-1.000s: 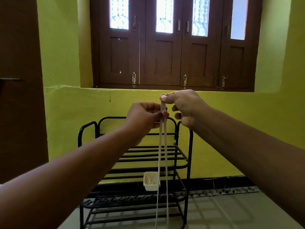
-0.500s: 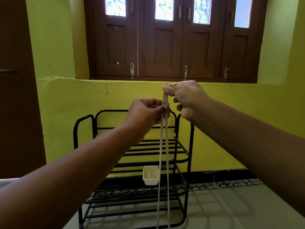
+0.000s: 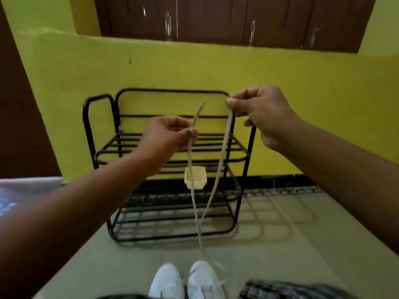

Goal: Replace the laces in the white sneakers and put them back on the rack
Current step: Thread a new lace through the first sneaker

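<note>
Lace (image 3: 218, 175) pinched in both hands' fingers (image 3: 232, 102)

Dim, soft indoor light. The whole frame is motion-blurred, worst below the gripping hands at the sneakers (image 3: 185, 281). The rack (image 3: 172, 160) throws a faint shadow rightward across the floor (image 3: 323, 234). Wide-angle bending warps the edges.

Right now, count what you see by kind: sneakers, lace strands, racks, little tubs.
White sneakers: 2
Lace strands held up: 2
Black rack: 1
Small white tub: 1
Total: 6
</note>
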The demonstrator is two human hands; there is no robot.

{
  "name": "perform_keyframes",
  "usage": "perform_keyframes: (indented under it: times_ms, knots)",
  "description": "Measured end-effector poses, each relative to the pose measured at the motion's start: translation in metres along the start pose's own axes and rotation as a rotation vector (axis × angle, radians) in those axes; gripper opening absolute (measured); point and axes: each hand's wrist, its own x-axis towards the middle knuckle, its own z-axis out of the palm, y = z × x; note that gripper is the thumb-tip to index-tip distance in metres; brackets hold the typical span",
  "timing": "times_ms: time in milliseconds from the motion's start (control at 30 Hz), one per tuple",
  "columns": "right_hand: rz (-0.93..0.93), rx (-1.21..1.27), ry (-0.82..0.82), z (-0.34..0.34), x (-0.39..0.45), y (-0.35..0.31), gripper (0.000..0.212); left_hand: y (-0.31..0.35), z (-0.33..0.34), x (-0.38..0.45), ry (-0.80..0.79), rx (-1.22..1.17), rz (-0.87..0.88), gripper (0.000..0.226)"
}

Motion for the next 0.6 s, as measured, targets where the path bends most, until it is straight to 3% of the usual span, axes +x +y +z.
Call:
perform_keyframes:
  times_ms: [233,467,600]
  knots:
    - [0.225,-0.069,-0.004,-0.002,-0.023,0.134,0.014,-0.12,-0.049,-0.013,0.152,0.206,-0.211,0.002]
    - [0.332,-0.228,-0.152,0.031,-0.068,0.244,0.017,-0.227,-0.037,-0.049,0.005,0.547,-0.442,0.004]
    - [0.529,-0.242,-0.277,0.059,-0.109,0.3,0.016,-0.268,-0.017,-0.07,-0.101,0.871,-0.348,0.039]
